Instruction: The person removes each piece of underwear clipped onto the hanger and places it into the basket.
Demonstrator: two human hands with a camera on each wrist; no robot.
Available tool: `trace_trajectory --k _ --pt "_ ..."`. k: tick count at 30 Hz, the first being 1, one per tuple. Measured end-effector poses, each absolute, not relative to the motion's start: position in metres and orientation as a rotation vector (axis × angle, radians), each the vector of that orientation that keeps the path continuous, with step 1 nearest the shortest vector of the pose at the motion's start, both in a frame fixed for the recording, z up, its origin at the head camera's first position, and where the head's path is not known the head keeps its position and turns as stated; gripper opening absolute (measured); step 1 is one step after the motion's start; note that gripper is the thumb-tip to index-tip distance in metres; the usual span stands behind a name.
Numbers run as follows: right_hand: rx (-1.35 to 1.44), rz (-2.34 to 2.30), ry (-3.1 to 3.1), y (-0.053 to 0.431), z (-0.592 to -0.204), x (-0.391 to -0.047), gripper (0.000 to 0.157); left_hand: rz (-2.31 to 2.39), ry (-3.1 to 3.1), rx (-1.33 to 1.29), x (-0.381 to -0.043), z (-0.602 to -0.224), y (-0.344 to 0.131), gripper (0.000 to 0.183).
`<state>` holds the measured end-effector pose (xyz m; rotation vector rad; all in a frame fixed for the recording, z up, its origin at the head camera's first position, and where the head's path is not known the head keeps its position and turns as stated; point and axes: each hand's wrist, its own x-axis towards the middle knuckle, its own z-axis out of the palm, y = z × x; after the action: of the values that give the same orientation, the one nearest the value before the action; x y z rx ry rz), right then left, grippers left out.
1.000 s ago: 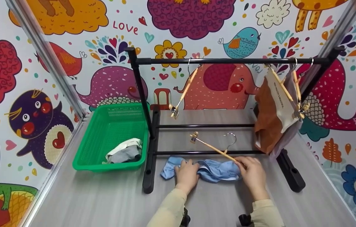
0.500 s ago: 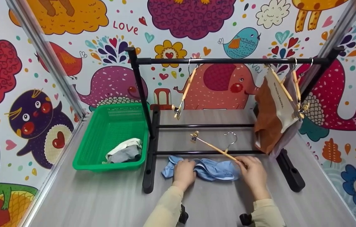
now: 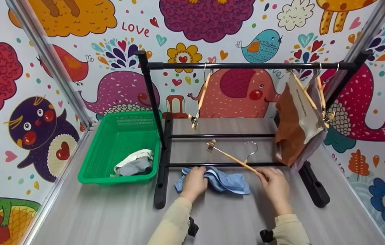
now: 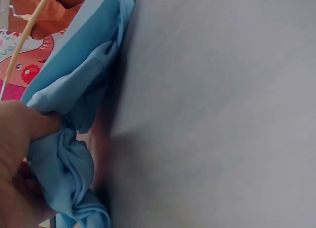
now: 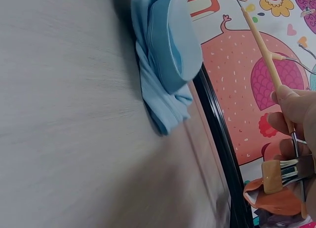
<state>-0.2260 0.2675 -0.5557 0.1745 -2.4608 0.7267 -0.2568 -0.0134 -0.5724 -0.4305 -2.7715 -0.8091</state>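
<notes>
A crumpled light-blue cloth garment [image 3: 228, 182] lies on the grey table, in front of the rack's lower bar. My left hand [image 3: 194, 183] pinches it near its left end; in the left wrist view the thumb presses into the folds of the garment [image 4: 74, 95]. To the right, my right hand [image 3: 275, 185] holds a wooden clip hanger [image 3: 235, 159] by one end, apart from the cloth. The hanger's hook points up and away, and one clip sticks out at its far left end. In the right wrist view the other clip [image 5: 281, 176] sits below the fingers.
A black garment rack [image 3: 247, 65] stands across the table. One bare clip hanger [image 3: 203, 92] hangs left of its middle; brown and pale garments [image 3: 293, 126] hang at the right. A green basket [image 3: 92, 160] with grey and white cloth [image 3: 136, 163] stands left.
My left hand has shifted slightly left and away from me, drawing the blue garment along, so its right end has come away from my right hand. The held hanger has barely moved.
</notes>
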Motion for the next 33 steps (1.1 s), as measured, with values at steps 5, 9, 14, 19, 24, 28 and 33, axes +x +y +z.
trace_trajectory --k 5,9,14,19,24,28,33 --pt "0.173 0.731 -2.458 0.269 -0.556 -0.226 0.015 -0.863 -2.738 -0.422 -0.258 -0.563 -0.019 0.010" --pt "0.194 0.731 -2.433 0.270 -0.557 -0.227 0.015 -0.891 -2.707 -0.415 -0.260 -0.552 -0.024 0.008" --pt "0.203 0.727 -2.412 0.272 -0.557 -0.227 0.015 -0.908 -2.680 -0.400 -0.261 -0.534 -0.033 0.007" --pt "0.183 0.732 -2.433 0.273 -0.556 -0.226 0.013 -0.892 -2.600 -0.422 -0.265 -0.516 -0.043 0.008" --pt "0.177 0.743 -2.441 0.273 -0.555 -0.227 0.014 -0.898 -2.603 -0.386 -0.268 -0.498 -0.053 0.009" --pt "0.182 0.741 -2.429 0.274 -0.555 -0.227 0.014 -0.905 -2.578 -0.384 -0.269 -0.487 -0.061 0.008" --pt "0.203 0.723 -2.417 0.274 -0.554 -0.229 0.014 -0.902 -2.540 -0.385 -0.268 -0.476 -0.071 0.011"
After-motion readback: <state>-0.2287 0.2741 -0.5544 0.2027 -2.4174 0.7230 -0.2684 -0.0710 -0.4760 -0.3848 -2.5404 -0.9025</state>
